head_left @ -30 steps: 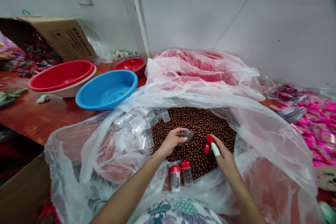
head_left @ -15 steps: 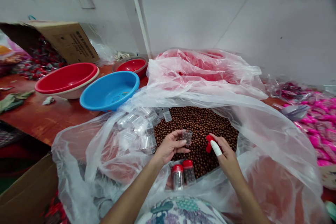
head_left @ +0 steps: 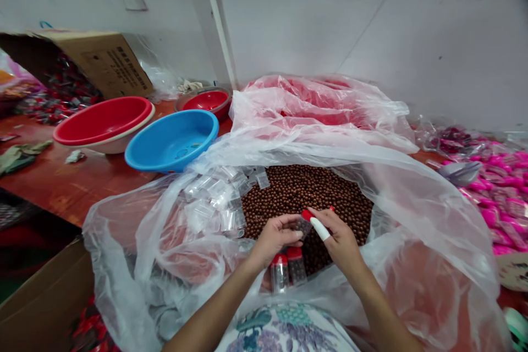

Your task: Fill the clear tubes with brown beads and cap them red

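Observation:
Over a plastic-lined mass of small brown balls point(head_left: 313, 187), my left hand point(head_left: 276, 239) grips a small clear container point(head_left: 304, 226). My right hand point(head_left: 340, 239), with a white cover on one finger, pinches a red cap point(head_left: 307, 214) against the top of that container. Another bit of red shows by the right fingertips. Two clear containers with red caps point(head_left: 279, 275) stand just below my left hand, close to my body. Empty clear containers point(head_left: 218, 198) lie piled to the left of the balls.
A blue basin point(head_left: 173, 143) and a red basin point(head_left: 103, 121) sit at the left, before a cardboard box point(head_left: 111, 63). Behind the balls lies a plastic bag with red contents point(head_left: 322, 102). Pink packets point(head_left: 507, 192) and a scoop point(head_left: 460, 173) are at the right.
My hands have come together. The right moved left, bringing a red cap onto the container, and the left closed more around the container, moving slightly right and down.

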{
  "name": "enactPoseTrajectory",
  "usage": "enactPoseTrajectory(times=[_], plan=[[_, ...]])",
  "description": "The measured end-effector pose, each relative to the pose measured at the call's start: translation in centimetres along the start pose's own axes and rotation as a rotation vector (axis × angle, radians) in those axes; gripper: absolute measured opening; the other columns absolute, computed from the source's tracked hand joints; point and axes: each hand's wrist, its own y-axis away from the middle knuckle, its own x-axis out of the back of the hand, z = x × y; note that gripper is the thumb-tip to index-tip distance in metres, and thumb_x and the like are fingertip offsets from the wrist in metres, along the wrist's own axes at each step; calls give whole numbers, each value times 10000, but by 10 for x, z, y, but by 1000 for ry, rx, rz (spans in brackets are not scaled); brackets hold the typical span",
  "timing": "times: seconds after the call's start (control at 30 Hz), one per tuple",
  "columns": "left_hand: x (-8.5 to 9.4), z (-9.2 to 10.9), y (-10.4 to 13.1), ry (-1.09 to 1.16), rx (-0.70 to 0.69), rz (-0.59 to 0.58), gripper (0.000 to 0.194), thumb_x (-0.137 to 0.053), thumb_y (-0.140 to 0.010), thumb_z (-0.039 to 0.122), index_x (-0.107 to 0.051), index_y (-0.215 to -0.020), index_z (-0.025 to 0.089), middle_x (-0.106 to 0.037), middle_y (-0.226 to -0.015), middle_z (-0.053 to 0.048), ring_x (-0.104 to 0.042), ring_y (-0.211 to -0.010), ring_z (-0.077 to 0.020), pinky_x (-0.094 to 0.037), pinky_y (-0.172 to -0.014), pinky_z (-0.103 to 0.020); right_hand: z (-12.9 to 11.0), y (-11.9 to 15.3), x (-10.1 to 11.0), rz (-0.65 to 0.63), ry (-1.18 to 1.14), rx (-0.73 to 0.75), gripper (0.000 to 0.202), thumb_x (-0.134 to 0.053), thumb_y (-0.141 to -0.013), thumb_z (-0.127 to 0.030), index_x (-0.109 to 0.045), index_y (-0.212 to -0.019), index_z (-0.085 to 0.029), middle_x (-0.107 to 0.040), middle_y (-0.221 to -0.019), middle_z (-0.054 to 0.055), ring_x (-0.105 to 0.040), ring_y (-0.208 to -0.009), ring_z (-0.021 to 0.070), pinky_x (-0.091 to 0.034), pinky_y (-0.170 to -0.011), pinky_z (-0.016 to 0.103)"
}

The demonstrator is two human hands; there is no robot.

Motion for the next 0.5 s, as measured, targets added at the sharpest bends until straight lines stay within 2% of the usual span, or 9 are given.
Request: enactPoseTrajectory(times=[0.13,0.23,0.33,0.4,0.5], plan=[[2,-3,0,-14,-38,27,460,-744,-620,179,-642,-1065,130,-686,-885,-74,-613,-692,-117,-490,-715,-265,0,2,2,-29,57,80,379,-423,-872,-198,-525,-1229,-273,-606,-1015,51,-584,-944,167,-466,-844,309],[3,-2,0,-12,-68,24,459,-748,-615,175,-649,-1062,144,-692,-917,-71,-618,-729,-129,-477,-745,-271,-2,4,2,-57,153,165,414,-441,-865,-205,-471,-1271,-275,-582,-1094,57,-568,-1005,181,-469,-867,321],[2,0,2,-30,-92,33,465,-751,-614,191,-649,-1067,159,-694,-926,-64,-619,-726,-139,-473,-727,-271,-1,7,-4,-45,292,224,622,-610,-773,-318,-359,-1334,-229,-517,-1211,107,-510,-1108,244,-454,-918,391],[1,2,4,-46,-99,34,465,-751,-617,203,-649,-1069,159,-691,-945,-68,-621,-742,-148,-467,-735,-275,0,9,-10,-5,354,254,709,-652,-733,-334,-314,-1342,-201,-501,-1223,133,-490,-1130,267,-445,-930,425],[-1,3,8,-42,-113,23,454,-752,-619,204,-654,-1060,155,-682,-977,-75,-618,-801,-161,-448,-786,-280,2,11,-14,42,392,283,626,-602,-765,-279,-324,-1318,-186,-519,-1180,137,-510,-1098,255,-457,-910,417]])
